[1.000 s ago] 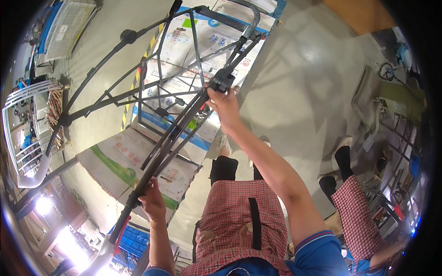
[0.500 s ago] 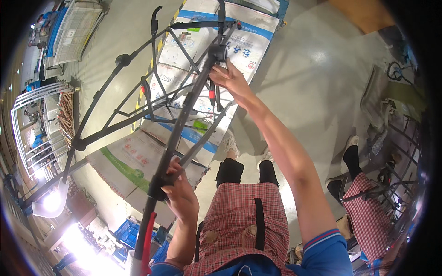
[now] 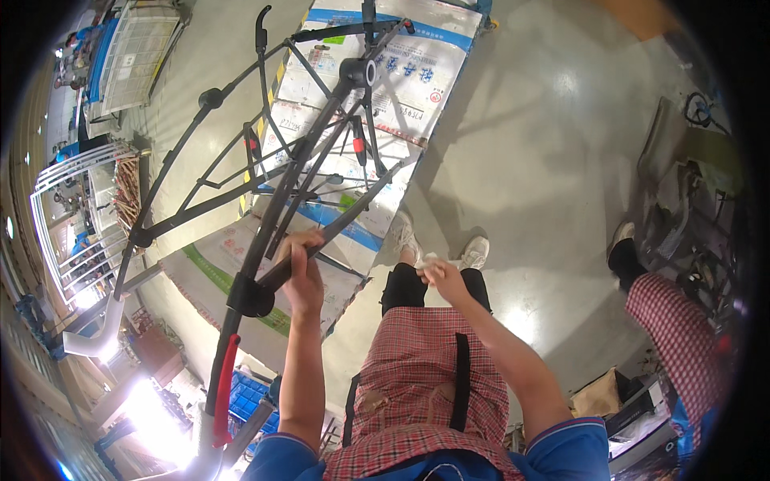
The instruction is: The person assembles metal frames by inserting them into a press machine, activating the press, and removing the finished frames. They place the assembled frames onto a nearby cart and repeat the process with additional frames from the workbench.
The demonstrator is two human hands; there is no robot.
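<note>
A black folding tubular frame (image 3: 313, 152) with round joints, hooked ends and red parts stands at a slant on my left. My left hand (image 3: 303, 276) is closed round one of its tubes, just above a thick black joint (image 3: 250, 295). My right hand (image 3: 445, 280) is off the frame, over my lower legs, with its fingers curled together. Something small and whitish shows at those fingertips, but I cannot make out what it is. The frame's upper round joint (image 3: 358, 74) has no hand on it. Near the lower end of the frame is a red strip (image 3: 225, 393).
Printed cardboard sheets (image 3: 401, 88) lie under the frame, with a brown flattened carton (image 3: 216, 264) nearer me. White racks (image 3: 64, 216) stand at the left, and a blue crate (image 3: 249, 401) is at the lower left. Another person in a checked apron (image 3: 674, 329) is at the right.
My right hand has left the frame's upper joint and come down toward my lap. My left hand still grips the frame, which has shifted slightly left.
</note>
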